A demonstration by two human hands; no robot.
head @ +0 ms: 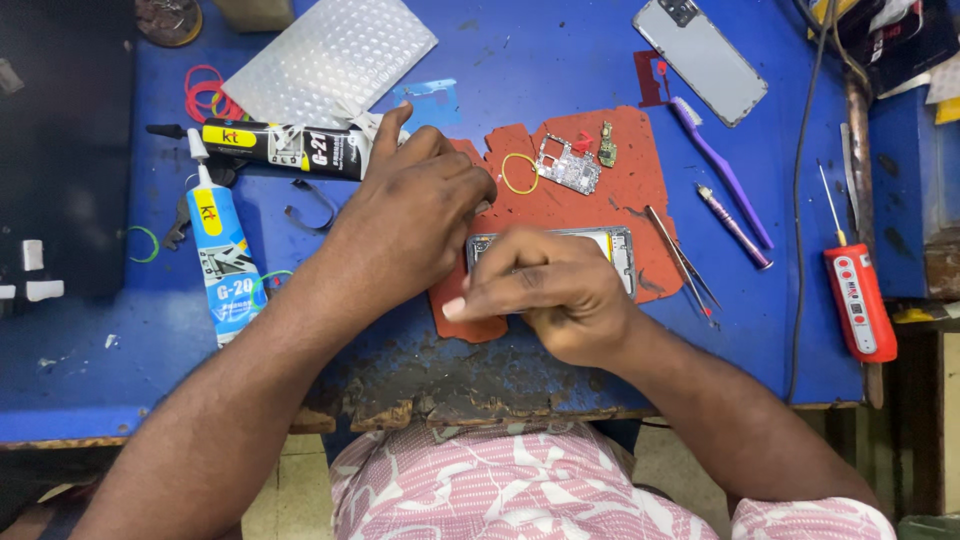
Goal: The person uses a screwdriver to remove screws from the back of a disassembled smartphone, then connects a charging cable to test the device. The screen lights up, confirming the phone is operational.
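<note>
Opened phone [612,250] lies flat on the red work mat [640,185], its long axis running left to right under both hands.

Both hands sit on the phone itself, so neither has to reach. The right hand [545,300] covers the middle and near edge, fingers curled together and pressing down on the body, thumb pointing toward the mat's left end. The left hand [415,215] rests over the left end, fingers bent down against the frame. Whether either pinches a small part there, I cannot tell. Only the right end shows, with a pale strip along its far edge. On the mat just beyond the phone lie a bare circuit board [566,165] and a yellow ring [519,173]; tweezers [680,260] lie at the mat's right edge, and two glue tubes [225,260] well off to its left.
</note>
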